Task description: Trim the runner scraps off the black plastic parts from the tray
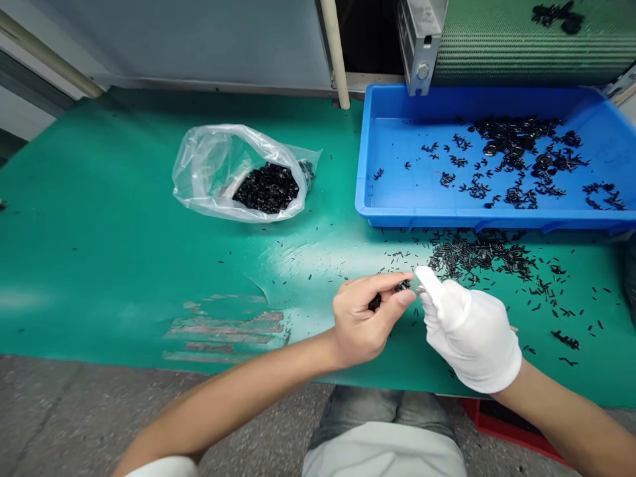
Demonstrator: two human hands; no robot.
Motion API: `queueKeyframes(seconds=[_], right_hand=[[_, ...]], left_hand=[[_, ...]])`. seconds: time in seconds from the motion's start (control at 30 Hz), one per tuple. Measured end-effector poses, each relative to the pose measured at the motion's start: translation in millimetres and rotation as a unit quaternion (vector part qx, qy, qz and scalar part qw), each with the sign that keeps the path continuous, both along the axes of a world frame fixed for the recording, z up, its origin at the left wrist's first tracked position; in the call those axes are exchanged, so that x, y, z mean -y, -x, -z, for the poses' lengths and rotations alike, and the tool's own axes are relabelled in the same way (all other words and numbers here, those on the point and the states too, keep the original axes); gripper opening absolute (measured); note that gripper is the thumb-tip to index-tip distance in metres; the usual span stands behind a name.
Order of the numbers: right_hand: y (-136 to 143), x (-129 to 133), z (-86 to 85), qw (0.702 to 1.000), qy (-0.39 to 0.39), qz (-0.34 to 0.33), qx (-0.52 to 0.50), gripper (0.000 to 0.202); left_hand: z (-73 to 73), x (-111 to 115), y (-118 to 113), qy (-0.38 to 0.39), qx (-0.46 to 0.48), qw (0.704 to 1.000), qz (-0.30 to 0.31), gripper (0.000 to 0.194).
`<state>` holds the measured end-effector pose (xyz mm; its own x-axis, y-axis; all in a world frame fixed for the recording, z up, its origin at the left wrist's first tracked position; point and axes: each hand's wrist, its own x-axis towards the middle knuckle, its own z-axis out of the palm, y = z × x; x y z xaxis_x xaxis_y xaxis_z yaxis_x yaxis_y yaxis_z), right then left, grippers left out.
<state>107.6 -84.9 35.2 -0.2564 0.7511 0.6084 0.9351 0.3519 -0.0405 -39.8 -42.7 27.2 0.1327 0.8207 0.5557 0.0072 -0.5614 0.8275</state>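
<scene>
My left hand (365,318) is bare, with thumb and forefinger pinching a small black plastic part (402,285). Another black piece (375,303) shows inside its curled fingers. Facing it from the right, my right hand (467,331) wears a white glove and is closed around a thin tool. Only a slim, metal-looking tip (420,289) pokes out, touching or very near the black part; the glove hides most of the tool. Just beyond the hands, loose short black bits (481,255) lie heaped on the green table surface (124,265).
A blue tray (447,217) at the back right contains scattered black parts (517,149). Left of it, an open clear plastic bag (199,165) holds many black pieces (268,189). A green conveyor belt (497,40) with a metal bracket (422,50) overhangs the tray. A red container (511,434) stands below the table.
</scene>
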Motion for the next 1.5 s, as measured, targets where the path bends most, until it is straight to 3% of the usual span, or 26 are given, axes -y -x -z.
queueKeyframes(seconds=[0.07,0.13,0.23,0.3,0.37,0.4,0.43,0.47,0.5,0.63,0.73,0.8,0.9,0.93,1.03,1.13,1.23,1.37,1.5], right_hand=[[6,0,0.4,0.993,0.027,-0.030,-0.112,0.025],[9,-1,-2.4,0.965,0.093,-0.078,-0.233,0.025],[5,-5,-9.9,0.874,0.245,-0.140,-0.395,0.028],[-4,-8,-13.5,0.756,0.396,-0.184,-0.487,0.031],[-15,-12,-14.6,0.591,0.542,-0.242,-0.547,0.033],[-20,-14,-14.3,0.513,0.585,-0.265,-0.570,0.033],[-25,-16,-13.5,0.454,0.601,-0.276,-0.597,0.033],[-28,-18,-12.5,0.420,0.592,-0.274,-0.631,0.031],[-31,-21,-11.4,0.406,0.564,-0.258,-0.671,0.027],[-37,-36,-6.0,0.427,0.411,-0.154,-0.791,0.017],[-39,-46,-0.6,0.455,0.329,-0.127,-0.818,0.019],[-39,-50,3.2,0.475,0.288,-0.130,-0.821,0.022],[-40,-55,6.6,0.495,0.230,-0.123,-0.829,0.027],[-40,-56,6.6,0.498,0.215,-0.115,-0.832,0.028],[-41,-59,4.5,0.497,0.192,-0.094,-0.841,0.030],[-42,-61,2.9,0.488,0.198,-0.083,-0.846,0.030],[-42,-65,4.9,0.477,0.204,-0.073,-0.852,0.031],[-44,-69,9.7,0.467,0.204,-0.075,-0.857,0.029],[-46,-71,9.9,0.465,0.199,-0.074,-0.860,0.028]], left_hand=[[3.2,4,-3,0.030,0.035,0.999,0.003,0.013],[6.4,6,-3,0.078,0.067,0.994,0.025,0.015],[5.5,4,-2,0.175,0.121,0.972,0.101,0.018],[0.0,1,-1,0.264,0.165,0.934,0.175,0.021],[-6.9,-2,-1,0.346,0.198,0.886,0.238,0.024],[-9.7,-5,0,0.375,0.210,0.866,0.256,0.025],[-11.6,-7,0,0.397,0.219,0.851,0.265,0.025],[-12.2,-10,2,0.415,0.227,0.840,0.267,0.024],[-11.7,-13,3,0.434,0.232,0.828,0.268,0.022],[-3.1,-27,8,0.518,0.249,0.765,0.291,0.018],[-4.7,-36,7,0.556,0.233,0.738,0.304,0.038],[-15.7,-45,1,0.543,0.198,0.759,0.301,0.042],[-42.6,-76,-17,0.475,0.133,0.817,0.298,0.023],[-51.3,-92,-26,0.450,0.115,0.834,0.296,0.015],[-65.9,-153,-68,0.390,0.031,0.879,0.271,0.016],[-60.2,-218,-122,0.323,-0.158,0.914,0.186,0.016],[-46.4,-266,-174,0.278,-0.227,0.921,0.151,0.019],[-33.1,-294,-222,0.238,-0.205,0.934,0.171,0.035],[-20.0,-304,-239,0.199,-0.150,0.950,0.186,0.037]])
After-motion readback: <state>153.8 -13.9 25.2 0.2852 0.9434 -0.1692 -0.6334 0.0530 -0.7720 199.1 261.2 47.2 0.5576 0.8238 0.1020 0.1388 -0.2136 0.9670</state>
